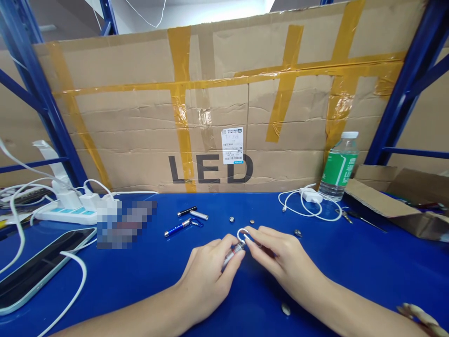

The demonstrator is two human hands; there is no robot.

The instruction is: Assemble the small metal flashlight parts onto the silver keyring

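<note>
My left hand is closed around a small silver keychain flashlight at the middle of the blue table. My right hand pinches the flashlight's end cap with its metal clip ring. The two hands meet at the flashlight. A blue keychain flashlight lies beyond my left hand, with a black tube and a silver tube behind it. Small button cells lie scattered past my hands, and another rests near my right forearm.
A taped cardboard sheet marked LED walls off the back. A green-labelled water bottle, a white charger cable and a cardboard box stand at the right. A power strip with plugs and a tablet lie at the left.
</note>
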